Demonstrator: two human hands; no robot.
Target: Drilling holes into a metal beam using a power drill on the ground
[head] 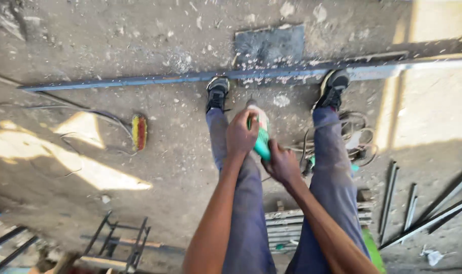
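Left hand: the left hand (240,136) is wrapped around the front of a green-and-white angle grinder (261,133), fingers closed over its head.
Right hand: the right hand (281,163) is clamped on the grinder's rear grip, close behind and below the left.
Grinder: held between the knees, nose pointing down and forward; whether its disc touches anything cannot be told.
Key relation: a long steel bar (200,77) lies straight ahead of the hands, its long axis running left to right across the concrete floor (114,40); the left hand is nearer it.
Feet: both shoes (217,91) stand at the bar.
Around: a coiled cable (355,139) by the right leg, cut steel lengths (418,213) at right, a striped brush (139,132) at left.
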